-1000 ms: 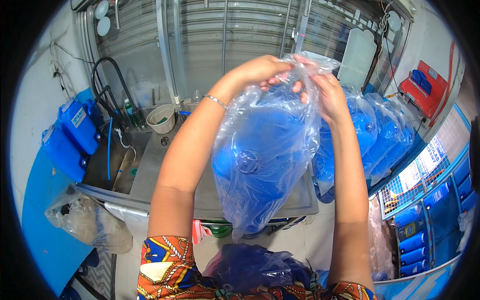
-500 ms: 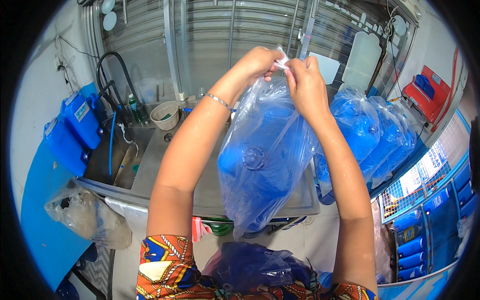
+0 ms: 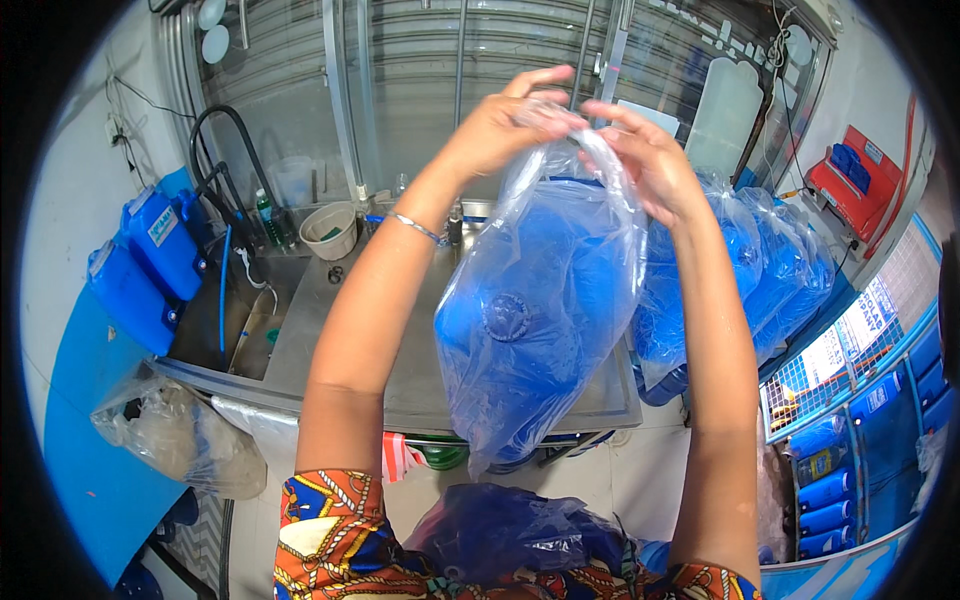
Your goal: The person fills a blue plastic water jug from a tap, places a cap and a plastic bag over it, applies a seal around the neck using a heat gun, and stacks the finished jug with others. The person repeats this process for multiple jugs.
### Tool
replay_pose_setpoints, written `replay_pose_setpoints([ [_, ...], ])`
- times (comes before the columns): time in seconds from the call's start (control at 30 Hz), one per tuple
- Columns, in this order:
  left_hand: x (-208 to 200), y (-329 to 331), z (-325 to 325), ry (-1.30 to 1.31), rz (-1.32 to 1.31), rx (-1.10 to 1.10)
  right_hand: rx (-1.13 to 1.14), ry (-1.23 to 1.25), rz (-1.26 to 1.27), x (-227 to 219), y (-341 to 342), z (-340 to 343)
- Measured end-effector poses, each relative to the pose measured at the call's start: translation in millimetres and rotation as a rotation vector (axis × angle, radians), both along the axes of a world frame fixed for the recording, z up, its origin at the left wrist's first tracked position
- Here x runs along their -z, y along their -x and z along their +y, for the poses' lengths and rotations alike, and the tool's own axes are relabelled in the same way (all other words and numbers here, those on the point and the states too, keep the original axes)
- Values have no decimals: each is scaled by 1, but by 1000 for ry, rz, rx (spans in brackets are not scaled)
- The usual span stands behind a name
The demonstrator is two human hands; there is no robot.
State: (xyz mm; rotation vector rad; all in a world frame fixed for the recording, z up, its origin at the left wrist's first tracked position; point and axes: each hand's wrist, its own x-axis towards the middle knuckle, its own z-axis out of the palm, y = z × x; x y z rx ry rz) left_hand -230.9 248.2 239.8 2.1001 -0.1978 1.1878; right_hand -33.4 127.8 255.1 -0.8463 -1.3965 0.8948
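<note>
I hold a clear plastic bag (image 3: 540, 310) up in front of me; a blue container with a round cap fills it. My left hand (image 3: 505, 125) pinches the bag's gathered top from the left, a bracelet on that wrist. My right hand (image 3: 645, 160) grips the same gathered top from the right, fingers curled on the plastic. The bag hangs above a steel counter (image 3: 330, 340). More bagged blue containers (image 3: 770, 270) sit just right of it.
Blue jerrycans (image 3: 150, 265) stand at the left by a sink with a black hose (image 3: 215, 160) and a beige bowl (image 3: 328, 230). A crumpled plastic bag (image 3: 175, 435) lies lower left. Blue bottles fill shelves (image 3: 850, 450) at the right. A dark blue bag (image 3: 510, 535) rests near my lap.
The bag's wide mouth has been drawn together. My hands moved closer and now pinch the gathered plastic at the top; the bag hangs a little more to the right.
</note>
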Motion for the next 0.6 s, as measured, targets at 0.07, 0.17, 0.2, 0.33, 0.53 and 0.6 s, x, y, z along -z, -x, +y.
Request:
replay_pose_setpoints([
  [0.07, 12, 18, 20, 152, -14, 121, 303, -331, -243, 10, -10, -11],
  [0.17, 43, 48, 41, 295, 217, 196, 524, -259, -573, 34, -35, -40],
  [0.2, 55, 55, 43, 279, 260, 166, 492, -138, -612, 48, -39, -49],
  [0.33, 59, 46, 37, 257, 151, 238, 484, -24, -588, 61, -48, -62],
  [0.53, -6, -11, -23, 380, 373, 185, 573, -336, -466, -8, -12, -60],
  [0.6, -11, -21, -50, 224, 389, -67, 565, -403, -505, -20, 14, -61],
])
